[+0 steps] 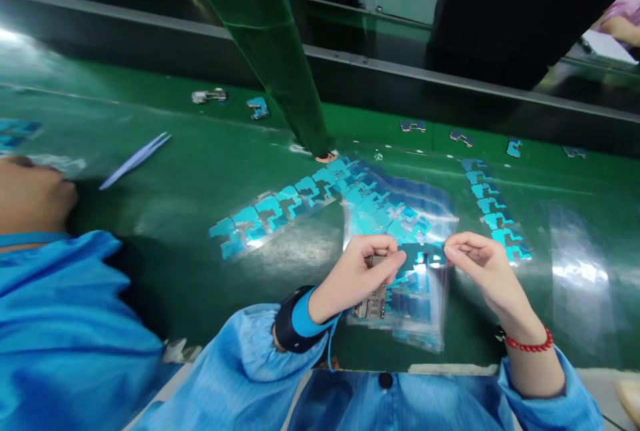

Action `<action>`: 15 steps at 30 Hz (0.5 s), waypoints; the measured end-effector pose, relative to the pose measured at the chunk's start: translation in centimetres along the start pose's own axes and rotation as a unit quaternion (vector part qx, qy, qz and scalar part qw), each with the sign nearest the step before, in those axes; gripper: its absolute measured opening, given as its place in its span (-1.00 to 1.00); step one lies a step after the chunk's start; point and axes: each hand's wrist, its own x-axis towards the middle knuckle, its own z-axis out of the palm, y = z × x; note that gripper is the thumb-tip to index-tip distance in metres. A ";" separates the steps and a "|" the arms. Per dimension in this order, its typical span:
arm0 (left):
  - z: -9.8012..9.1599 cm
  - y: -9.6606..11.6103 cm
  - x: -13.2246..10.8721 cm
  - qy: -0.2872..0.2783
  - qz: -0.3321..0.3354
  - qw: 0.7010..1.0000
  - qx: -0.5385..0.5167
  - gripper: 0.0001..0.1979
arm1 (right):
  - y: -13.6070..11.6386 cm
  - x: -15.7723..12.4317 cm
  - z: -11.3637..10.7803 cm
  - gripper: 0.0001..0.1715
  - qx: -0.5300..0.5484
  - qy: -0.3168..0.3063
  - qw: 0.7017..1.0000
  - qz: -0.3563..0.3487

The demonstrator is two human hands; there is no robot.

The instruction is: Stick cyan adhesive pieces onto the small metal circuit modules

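In the head view, my left hand (367,263) pinches one end of a small blue film piece (423,256). The other end is between the thumb and forefinger of my right hand (480,264), so the film stretches between both hands. Just below my left fingers is a small metallic circuit board (371,304); whether that hand also grips it, I cannot tell. Beneath both hands lies a stack of clear sheets (435,304) bearing blue cut-out films. My left wrist wears a dark band over a blue strap, my right a red bead bracelet.
Strips of blue cut-outs lie left (270,211) and right (493,208) of the stack. A clear sheet (580,271) is farther right. Several small boards (460,138) line the back. A green post (280,51) rises behind the stack. Tweezers (135,159) lie near a co-worker's hand (35,198).
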 end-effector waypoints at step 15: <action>-0.7 -1.8 1.0 0.059 -0.009 0.996 -0.063 -0.66 | 0.7 -0.2 -0.4 -0.91 -0.247 0.182 0.909 -0.281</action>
